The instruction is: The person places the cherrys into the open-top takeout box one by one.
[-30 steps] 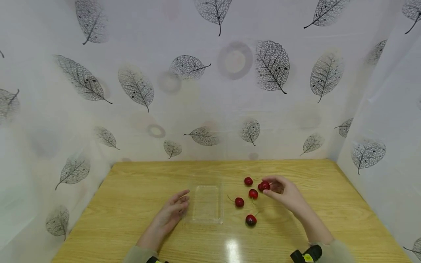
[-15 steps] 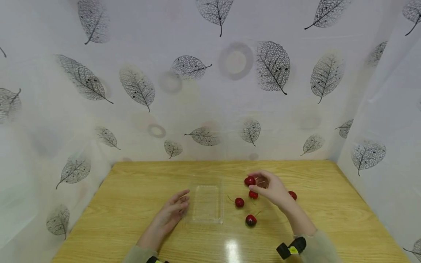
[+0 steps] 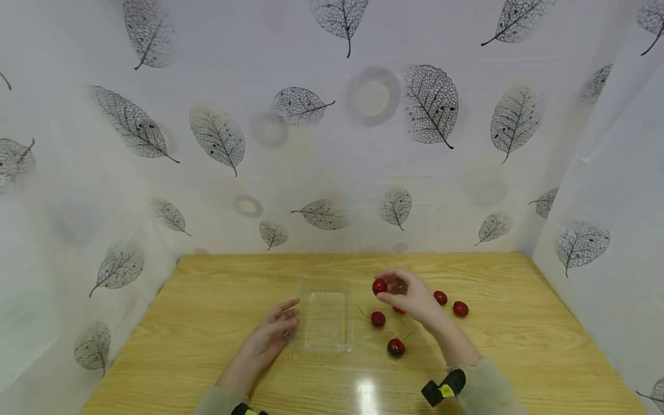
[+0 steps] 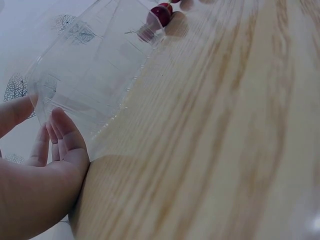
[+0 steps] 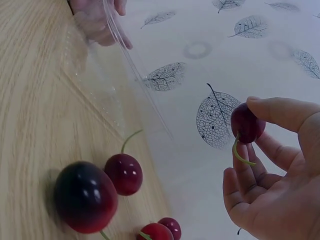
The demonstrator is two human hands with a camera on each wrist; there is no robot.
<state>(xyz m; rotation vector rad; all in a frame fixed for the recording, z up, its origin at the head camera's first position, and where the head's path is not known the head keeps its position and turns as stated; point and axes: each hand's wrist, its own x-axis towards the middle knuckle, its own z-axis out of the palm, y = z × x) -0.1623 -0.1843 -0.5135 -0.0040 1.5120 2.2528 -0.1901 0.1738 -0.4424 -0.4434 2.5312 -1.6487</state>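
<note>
Between right thumb and fingers (image 5: 260, 150): cherry (image 5: 247, 123), seemingly pinched.

left hand (image 3: 270, 337) flat with fingers relaxed, right hand (image 3: 407, 297) raised, fingertips pinched

Red cherry (image 3: 379, 286) — pinched above table

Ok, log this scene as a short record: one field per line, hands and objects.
Left hand: open, fingers against the side of the clear plastic tray
Right hand: pinches one cherry above the table
Tray contents: nothing inside
Loose cherries: five on the wood right of the tray, one partly hidden under the hand
Nearest loose cherry to tray: stem points left
</note>
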